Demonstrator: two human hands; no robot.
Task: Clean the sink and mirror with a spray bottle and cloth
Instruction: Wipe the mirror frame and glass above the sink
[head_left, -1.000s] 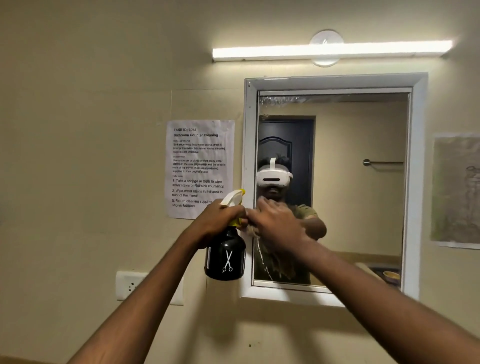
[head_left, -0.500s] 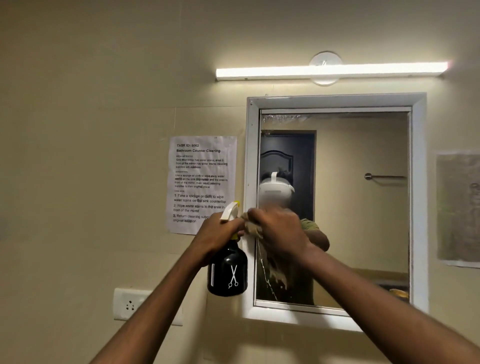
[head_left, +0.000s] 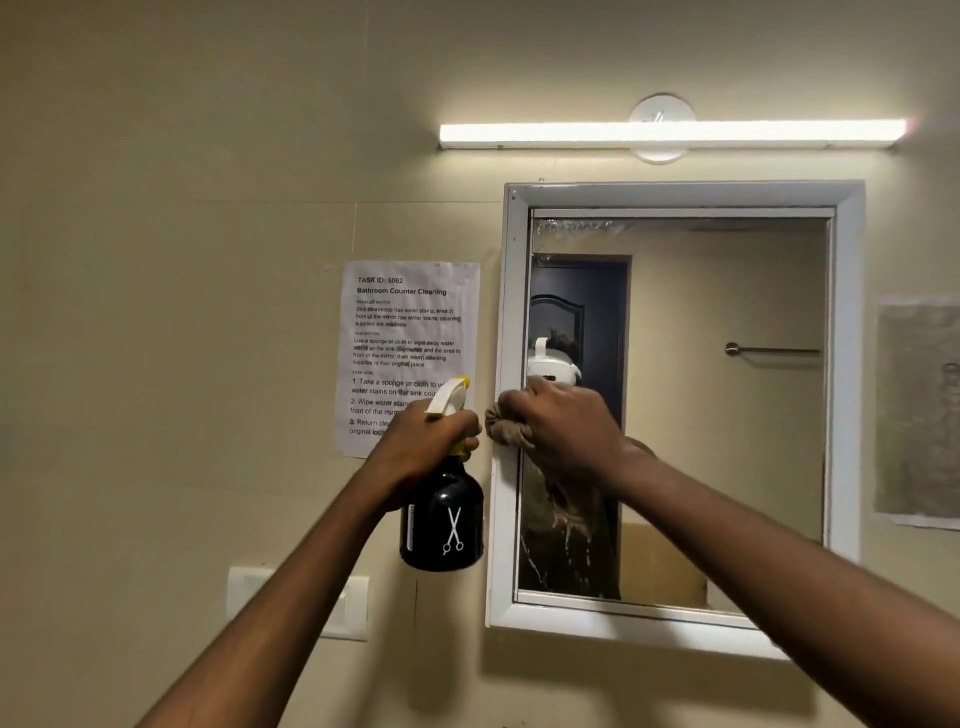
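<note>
Left grip (head_left: 426, 441) clasps spray bottle (head_left: 441, 519); right grip (head_left: 563, 423) bunches cloth (head_left: 506, 428) against mirror (head_left: 727, 415).

Right hand (head_left: 563, 423) covered most of bunched cloth (head_left: 506, 428); only crumpled end showed at mirror's (head_left: 727, 415) left frame edge. Left hand (head_left: 423, 444) hid spray bottle (head_left: 441, 525) neck and trigger. Bottle head and hand blocked lower right lines of taped notice (head_left: 410, 332); small print there too blurred to read. Wall socket plate (head_left: 249, 587) partly behind left forearm. Second paper (head_left: 919, 415) cut by right edge, markings unreadable. Both arms ran out of frame at bottom.
</note>
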